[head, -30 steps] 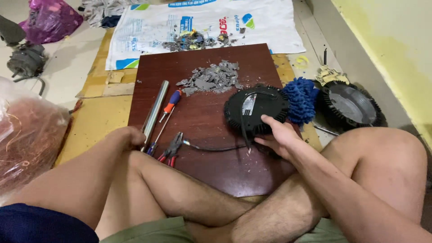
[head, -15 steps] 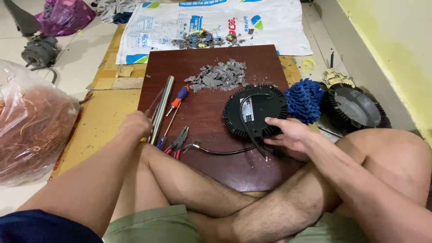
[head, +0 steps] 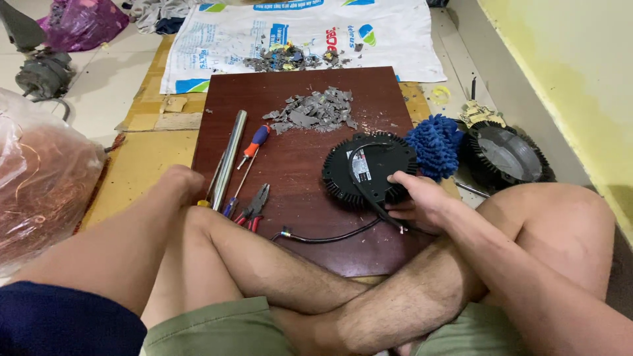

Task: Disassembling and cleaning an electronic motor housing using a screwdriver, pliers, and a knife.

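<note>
Right hand grips the near rim of the round black finned housing lying on the dark wooden board. Left hand rests closed over tool handles beside the pliers; what it grips cannot be told. Beyond: 1 metal rod, 1 screwdriver, grey debris.

On the board, the round finned lamp lies at three o'clock, with the pile of scraps behind it at twelve. The metal tube, screwdriver and pliers lie at nine o'clock. The fluffy mop head sits right of the lamp.
</note>
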